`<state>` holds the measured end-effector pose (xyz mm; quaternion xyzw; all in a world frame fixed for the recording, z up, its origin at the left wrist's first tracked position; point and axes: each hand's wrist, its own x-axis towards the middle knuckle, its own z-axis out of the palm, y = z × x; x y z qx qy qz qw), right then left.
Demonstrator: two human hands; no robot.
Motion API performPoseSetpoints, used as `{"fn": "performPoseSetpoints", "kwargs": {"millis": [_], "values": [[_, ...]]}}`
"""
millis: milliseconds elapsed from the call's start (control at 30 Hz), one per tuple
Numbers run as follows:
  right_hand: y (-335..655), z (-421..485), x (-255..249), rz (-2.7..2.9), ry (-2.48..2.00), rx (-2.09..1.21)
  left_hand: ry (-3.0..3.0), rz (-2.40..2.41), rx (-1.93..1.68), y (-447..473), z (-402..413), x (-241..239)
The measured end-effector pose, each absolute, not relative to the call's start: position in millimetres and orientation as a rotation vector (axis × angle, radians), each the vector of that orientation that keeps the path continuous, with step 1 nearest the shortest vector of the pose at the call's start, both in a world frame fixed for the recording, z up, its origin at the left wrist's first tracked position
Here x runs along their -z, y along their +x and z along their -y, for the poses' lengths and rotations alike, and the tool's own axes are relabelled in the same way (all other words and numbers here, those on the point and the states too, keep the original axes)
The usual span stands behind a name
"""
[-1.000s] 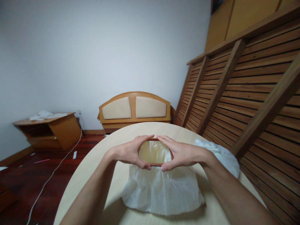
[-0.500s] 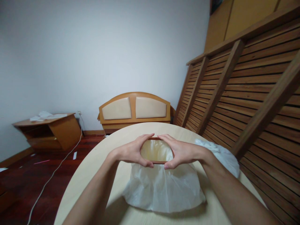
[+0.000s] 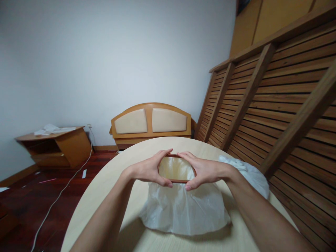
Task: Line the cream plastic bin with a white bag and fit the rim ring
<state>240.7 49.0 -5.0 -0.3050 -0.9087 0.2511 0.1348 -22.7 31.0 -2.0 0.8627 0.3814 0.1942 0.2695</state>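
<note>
A brown ring (image 3: 180,181) frames the opening of a white, see-through plastic bag (image 3: 186,210), whose yellowish inside shows through it. Below the ring the bag flares out in loose folds over the pale round table (image 3: 105,196). My left hand (image 3: 157,169) curves around the ring's left side, thumb at the near edge and fingers at the far edge. On the opposite side my right hand (image 3: 199,169) grips it the same way. The palms hide both ends of the ring. Whether something stiff stands beneath the bag, I cannot tell.
Another crumpled white plastic bag (image 3: 246,175) lies at the table's right edge. Slatted wooden panels (image 3: 262,115) lean close on the right. Beyond the table stands a headboard (image 3: 151,120); a low cabinet (image 3: 70,147) and a white cable (image 3: 63,194) are at left.
Both hands and the ring have shifted very slightly to the right in the picture, and the bag's lower edge sits a touch higher. The grip is the same.
</note>
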Motion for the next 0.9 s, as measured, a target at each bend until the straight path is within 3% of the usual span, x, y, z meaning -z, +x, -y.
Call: {"fn": "performPoseSetpoints", "kwargs": {"millis": [633, 900], "values": [[239.5, -51.7, 12.2, 2.613, -0.862, -0.734, 2.292, -1.027, -0.507, -26.4, -34.0, 5.5], [233.1, -44.2, 3.4, 2.664, -1.103, -0.499, 2.286, -1.009, -0.584, -17.9, -35.3, 8.0]]}}
